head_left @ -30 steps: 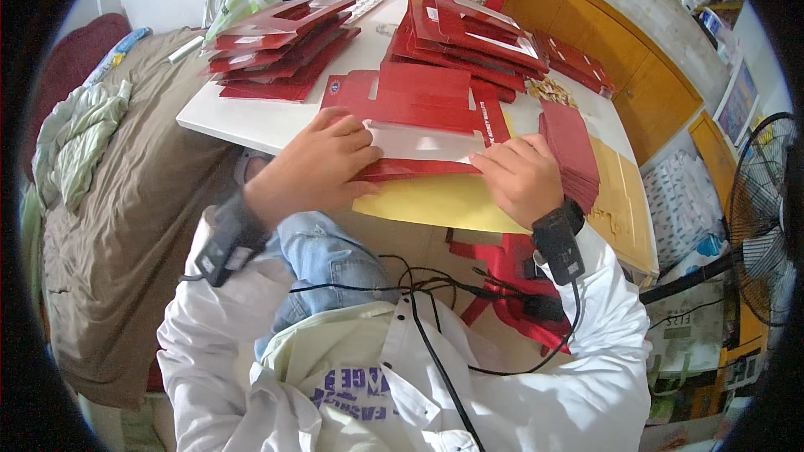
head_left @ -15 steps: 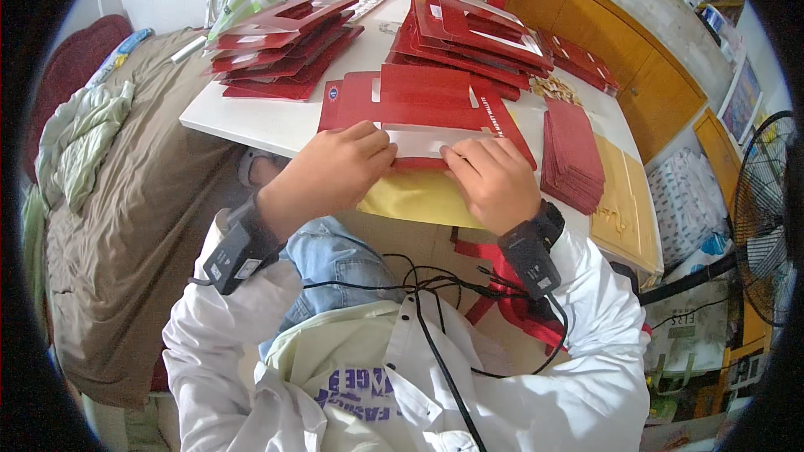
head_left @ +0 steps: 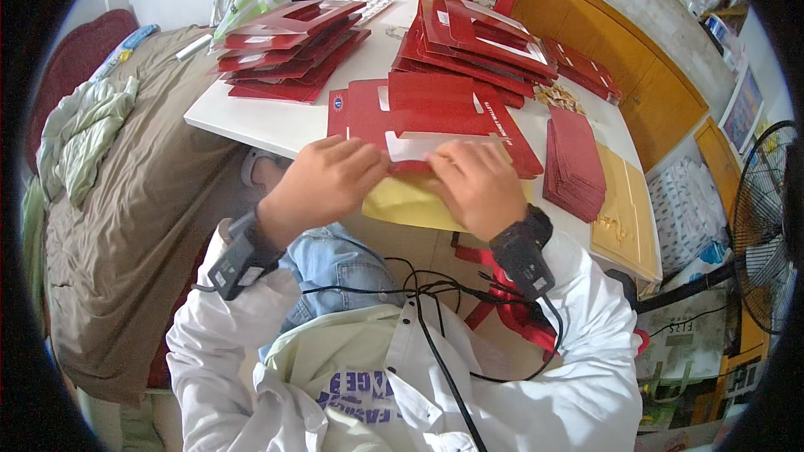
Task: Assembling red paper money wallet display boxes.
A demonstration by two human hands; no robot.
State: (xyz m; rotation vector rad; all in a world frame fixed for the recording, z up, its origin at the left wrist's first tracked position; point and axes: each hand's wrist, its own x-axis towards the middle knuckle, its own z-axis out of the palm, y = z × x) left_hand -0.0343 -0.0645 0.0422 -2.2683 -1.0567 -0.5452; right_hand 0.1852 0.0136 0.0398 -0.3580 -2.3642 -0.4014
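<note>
A red cardboard packaging sleeve [head_left: 444, 94] with cut-out slots and a raised middle panel lies at the table's near edge. Along its near side runs a whitish strip [head_left: 405, 147]. My left hand [head_left: 325, 182] grips that near side at its left part, fingers curled over it. Similarly curled, my right hand [head_left: 483, 187] pinches the same side further right. Both thumbs are mostly hidden. Under the sleeve, a yellow sheet [head_left: 410, 205] hangs over the table edge.
Folded red sleeves stand in a left stack [head_left: 293, 54] and a back-middle stack [head_left: 477, 42]. To the right are dark red envelopes [head_left: 576, 163] and a yellow panel [head_left: 620, 201]. A black fan [head_left: 766, 226] stands far right, a bed [head_left: 134, 226] left. Black cables [head_left: 435, 289] cross my lap.
Both hands have shifted slightly down and closer together along the near side. My right fingers have moved left over the whitish strip. The view has shifted a little.
</note>
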